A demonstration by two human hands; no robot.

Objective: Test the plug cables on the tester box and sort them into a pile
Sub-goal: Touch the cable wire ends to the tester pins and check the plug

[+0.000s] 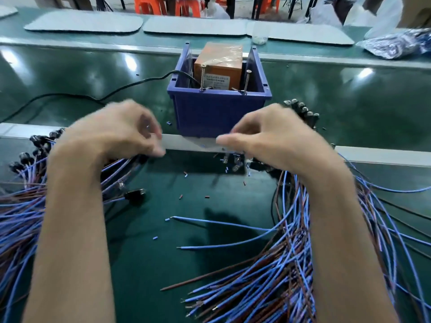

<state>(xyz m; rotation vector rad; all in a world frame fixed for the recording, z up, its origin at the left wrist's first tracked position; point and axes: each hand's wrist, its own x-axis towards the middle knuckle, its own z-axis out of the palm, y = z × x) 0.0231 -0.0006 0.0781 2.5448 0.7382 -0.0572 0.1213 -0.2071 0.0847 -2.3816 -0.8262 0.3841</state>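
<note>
The plug cables are lying in two heaps on either side of me. The right heap [291, 264] is running lengthways from far to near. Its black plug heads [303, 110] are pointing away from me, just beside the blue bin [219, 113], and its stripped blue and brown wire ends are fanning toward me. The left heap [21, 206] is lying more crosswise, with its wires trailing off to my left.

The tester box [218, 66], orange and wrapped in film, is sitting inside the bin straight ahead. Two screws [203, 76] are standing upright at the bin's front rim.

I am holding my left hand [121, 129] and right hand [268, 136] just in front of the bin with the fingers curled. Both are blurring, so I cannot tell whether they are gripping anything.

Everything is resting on a glossy green desk [210, 229] dotted with insulation scraps [186, 176]. A black cord [93, 96] is snaking leftward from the bin. Grey mats [84, 23] are lying along the desk's far side, and orange stools [163, 5] are standing behind them.
</note>
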